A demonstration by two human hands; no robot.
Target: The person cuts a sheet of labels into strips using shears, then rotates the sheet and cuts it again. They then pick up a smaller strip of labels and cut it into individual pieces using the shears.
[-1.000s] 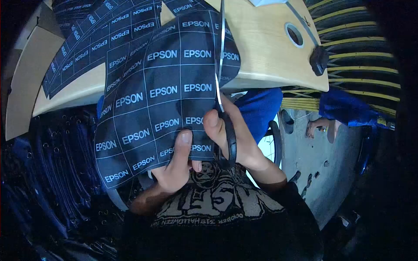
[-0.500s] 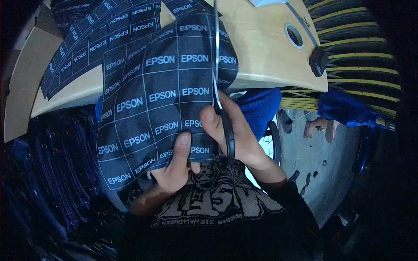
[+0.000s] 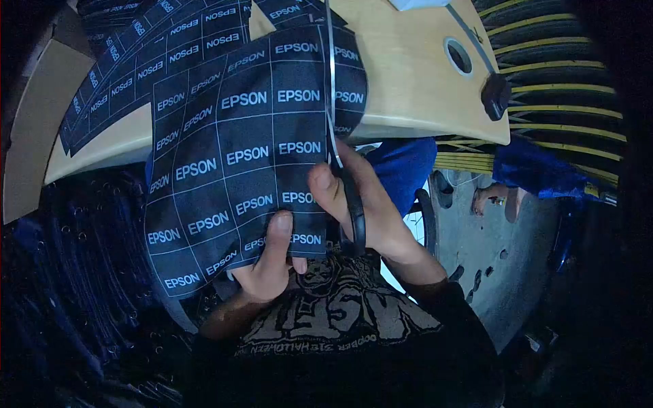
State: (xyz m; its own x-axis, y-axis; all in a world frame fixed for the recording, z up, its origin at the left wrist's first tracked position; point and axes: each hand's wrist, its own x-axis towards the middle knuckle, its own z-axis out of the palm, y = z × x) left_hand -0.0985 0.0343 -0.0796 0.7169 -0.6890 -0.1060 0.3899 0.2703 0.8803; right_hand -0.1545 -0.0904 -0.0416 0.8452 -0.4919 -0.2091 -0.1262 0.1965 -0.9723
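A dark printed sheet of fabric [image 3: 245,126], covered in white grid lines and EPSON lettering, hangs over the table edge toward my body. My left hand [image 3: 269,262] pinches its lower edge, thumb on top and a fingertip showing beneath. In my right hand [image 3: 371,204] is a pair of scissors [image 3: 355,214], its black handle wrapped by the fingers. The long metal blades point away from me along a grid line near the sheet's right side. A part of the sheet lies to the right of the blades.
More printed sheets [image 3: 183,54] lie on the pale wooden table [image 3: 408,81], which has a round hole and a black knob [image 3: 496,95] at its right corner. Cardboard [image 3: 41,122] stands at left. Yellow-edged black strips [image 3: 558,88] are stacked at right.
Both hands, the scissors and the fabric have shifted slightly left. The grips stay the same.
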